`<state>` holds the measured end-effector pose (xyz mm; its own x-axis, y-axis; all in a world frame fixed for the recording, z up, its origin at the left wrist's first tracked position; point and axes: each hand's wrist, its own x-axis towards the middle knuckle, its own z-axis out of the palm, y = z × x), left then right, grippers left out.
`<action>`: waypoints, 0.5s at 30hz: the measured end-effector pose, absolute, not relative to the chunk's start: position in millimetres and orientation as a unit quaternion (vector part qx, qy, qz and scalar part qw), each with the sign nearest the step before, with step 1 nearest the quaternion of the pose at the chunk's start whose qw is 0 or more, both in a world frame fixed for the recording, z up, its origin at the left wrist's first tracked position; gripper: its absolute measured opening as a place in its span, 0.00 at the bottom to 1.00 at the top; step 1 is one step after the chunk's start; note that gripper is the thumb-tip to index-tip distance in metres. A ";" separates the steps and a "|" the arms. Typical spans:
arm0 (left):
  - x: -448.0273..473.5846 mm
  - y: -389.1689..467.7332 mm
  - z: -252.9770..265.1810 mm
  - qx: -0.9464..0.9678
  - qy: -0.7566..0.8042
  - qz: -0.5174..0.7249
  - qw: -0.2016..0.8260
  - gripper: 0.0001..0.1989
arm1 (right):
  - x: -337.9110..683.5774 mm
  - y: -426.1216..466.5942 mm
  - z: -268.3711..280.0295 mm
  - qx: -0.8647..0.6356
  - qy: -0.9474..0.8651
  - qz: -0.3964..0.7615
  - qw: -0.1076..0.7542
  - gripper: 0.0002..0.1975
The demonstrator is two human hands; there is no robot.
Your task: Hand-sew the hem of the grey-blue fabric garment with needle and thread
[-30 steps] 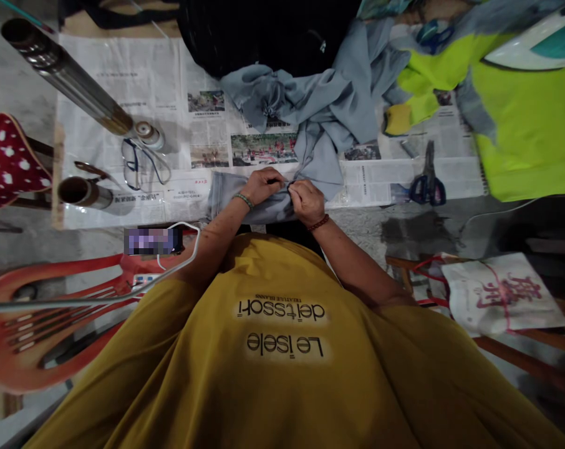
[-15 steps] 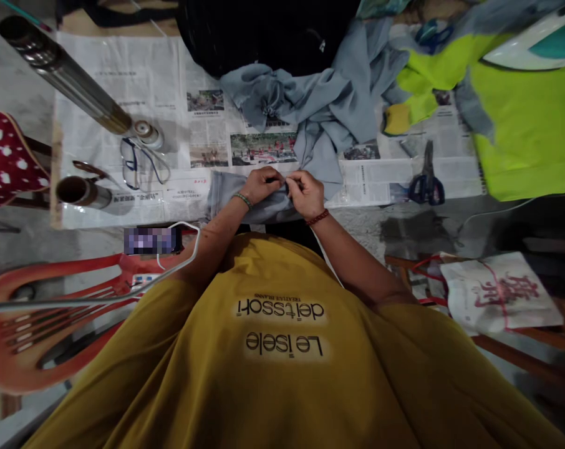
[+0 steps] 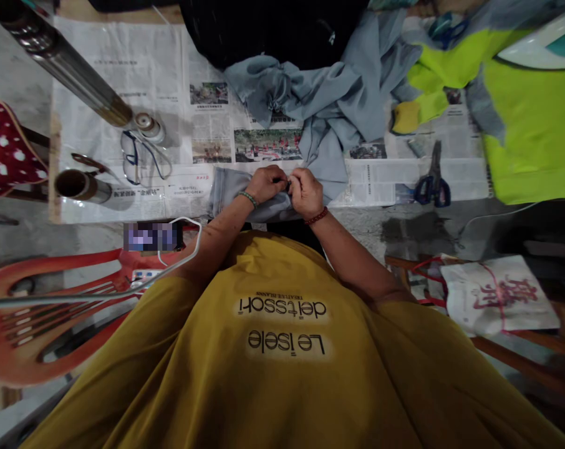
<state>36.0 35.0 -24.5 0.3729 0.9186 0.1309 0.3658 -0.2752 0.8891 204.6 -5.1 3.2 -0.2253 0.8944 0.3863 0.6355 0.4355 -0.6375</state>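
Grey cloth (image 3: 229,190) lies across the near edge of the newspaper-covered table, under and between my two hands. My left hand (image 3: 265,185), with a green bead bracelet at the wrist, is closed in a pinch on this cloth. Close beside it, my right hand (image 3: 307,194) is closed too, thumb and forefinger pressed together. The fingertips of both hands nearly meet over a small dark spot. What sits in the right fingertips is too small to make out. More of the grey fabric (image 3: 357,100) lies bunched beyond the hands.
Dark-handled scissors (image 3: 433,181) lie to the right, near a yellow-green garment (image 3: 535,137) with an iron (image 3: 547,45) on it. On the left are a steel flask (image 3: 72,72), its cup (image 3: 83,188) and glasses (image 3: 131,156). A black bag-like item (image 3: 268,31) stands at the back.
My fingers have shifted slightly at the cloth and stay close together. The whole view has moved a little, so the table things on the right appear farther right.
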 end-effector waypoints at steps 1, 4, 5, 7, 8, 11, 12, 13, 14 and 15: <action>35.8 34.8 -24.8 0.725 0.441 0.341 0.405 0.08 | 204.5 -4.5 6.3 -0.506 -0.757 0.186 0.370 0.26; 34.7 34.5 -25.3 0.716 0.439 0.356 0.409 0.07 | 203.6 3.0 14.3 -0.510 -0.723 0.253 0.391 0.27; 34.2 34.5 -25.1 0.711 0.439 0.362 0.412 0.06 | 203.4 6.9 15.9 -0.507 -0.707 0.287 0.400 0.28; 33.4 34.5 -24.5 0.708 0.437 0.370 0.414 0.06 | 203.6 15.0 17.8 -0.495 -0.672 0.367 0.412 0.31; 33.0 34.5 -24.0 0.711 0.433 0.370 0.413 0.06 | 204.2 18.5 18.5 -0.486 -0.650 0.411 0.415 0.31; 32.8 34.3 -22.5 0.713 0.430 0.367 0.415 0.06 | 208.1 25.1 22.6 -0.470 -0.538 0.551 0.430 0.29; 33.0 34.3 -22.1 0.710 0.434 0.366 0.417 0.06 | 209.8 26.1 25.0 -0.469 -0.487 0.595 0.434 0.28; 33.2 34.2 -21.9 0.705 0.440 0.365 0.418 0.05 | 211.3 26.7 27.7 -0.467 -0.437 0.634 0.435 0.27; 33.5 34.3 -21.9 0.701 0.447 0.365 0.419 0.05 | 212.7 27.1 30.6 -0.464 -0.393 0.666 0.433 0.25; 33.7 34.4 -22.1 0.697 0.453 0.365 0.419 0.04 | 213.5 27.4 33.5 -0.459 -0.359 0.690 0.430 0.23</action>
<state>33.7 34.4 -22.1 0.3232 0.9374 0.1300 0.3253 -0.2390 0.9149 213.5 27.4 33.5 -0.2091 0.9225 -0.3245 -0.2634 -0.3726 -0.8898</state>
